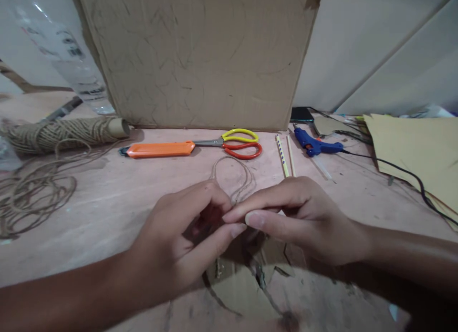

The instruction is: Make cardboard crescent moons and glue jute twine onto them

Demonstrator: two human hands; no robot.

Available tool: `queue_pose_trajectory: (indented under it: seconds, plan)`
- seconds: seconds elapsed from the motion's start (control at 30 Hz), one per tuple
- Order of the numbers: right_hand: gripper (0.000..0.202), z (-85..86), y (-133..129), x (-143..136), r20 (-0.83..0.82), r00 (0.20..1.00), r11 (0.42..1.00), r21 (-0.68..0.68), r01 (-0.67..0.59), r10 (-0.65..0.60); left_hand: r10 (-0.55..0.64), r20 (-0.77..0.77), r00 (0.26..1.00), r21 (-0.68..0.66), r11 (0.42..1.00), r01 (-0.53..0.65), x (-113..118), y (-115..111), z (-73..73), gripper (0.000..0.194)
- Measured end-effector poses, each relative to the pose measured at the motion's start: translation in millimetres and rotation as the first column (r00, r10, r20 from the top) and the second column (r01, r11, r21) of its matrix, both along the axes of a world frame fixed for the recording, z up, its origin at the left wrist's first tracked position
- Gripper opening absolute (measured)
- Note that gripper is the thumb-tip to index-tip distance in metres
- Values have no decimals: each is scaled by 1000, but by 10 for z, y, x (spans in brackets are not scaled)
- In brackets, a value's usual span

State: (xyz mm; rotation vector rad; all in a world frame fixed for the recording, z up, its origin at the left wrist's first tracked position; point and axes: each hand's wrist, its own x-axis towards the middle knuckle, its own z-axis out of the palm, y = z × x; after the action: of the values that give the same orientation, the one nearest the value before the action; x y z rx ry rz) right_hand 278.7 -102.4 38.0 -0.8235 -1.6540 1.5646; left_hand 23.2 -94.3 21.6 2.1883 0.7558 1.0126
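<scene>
My left hand (195, 229) and my right hand (300, 217) meet over the middle of the table, fingertips touching. Both are closed in a pinch, with a thin brown twine (246, 172) running from between them and looping out behind the fingers. The exact spot where the fingertips grip the twine is hidden. Under my hands lies a piece of cut cardboard (246, 294) with dark marks and slits, partly covered by my fingers and shadow.
Behind stand scissors (241, 143), an orange utility knife (161, 149), and an upright cardboard sheet (200, 60). At left are a twine roll (67, 131), loose twine (36, 198) and a plastic bottle (77, 60). Rightward lie a patterned stick (282, 155), a blue glue gun (317, 143) and yellowish sheets (415, 150).
</scene>
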Motion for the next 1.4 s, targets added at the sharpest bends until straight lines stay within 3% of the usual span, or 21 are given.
queue_pose_trajectory:
  seconds: [0.2,0.3,0.37,0.43,0.47,0.57,0.63,0.83,1.13,1.23,1.33,1.4]
  plan:
    - [30,-19,-32,35,-66,996,996,-62,-59,54,7,-17,1000,-16,1000,-8,5,-2,-8,15]
    - [31,-8,23,77,13,999,996,82,-31,30,-10,-37,999,31,999,11,-13,52,-58,15]
    - [39,-39,137,119,156,977,929,362,82,-147,-38,-100,994,129,990,50,-46,179,-124,15]
    - [52,-127,302,169,228,899,759,632,155,-374,-62,-213,975,235,965,113,-97,377,-194,15]
    - [56,-189,389,194,228,878,708,687,161,-421,-88,-261,961,253,955,156,-127,490,-221,16]
    - [61,-400,585,250,251,840,681,710,178,-481,-144,-381,913,290,919,266,-226,787,-252,27]
    - [61,-510,628,268,283,807,667,724,174,-518,-157,-439,885,329,888,321,-300,891,-233,23]
    - [46,-614,561,275,330,770,553,833,35,-547,-91,-532,842,436,823,364,-614,759,-153,19]
    - [36,-667,555,274,297,788,367,925,-97,-540,239,-527,816,606,778,164,-1417,458,12,23]
    - [34,-659,546,270,293,783,346,932,-106,-549,439,-439,784,674,738,-37,-1687,463,11,21]
    - [35,-662,547,271,299,780,343,932,-116,-550,594,-356,721,681,694,-236,-1917,527,-56,5]
    - [34,-669,552,271,300,778,342,932,-117,-552,662,-325,675,653,674,-346,-2081,599,-108,18]
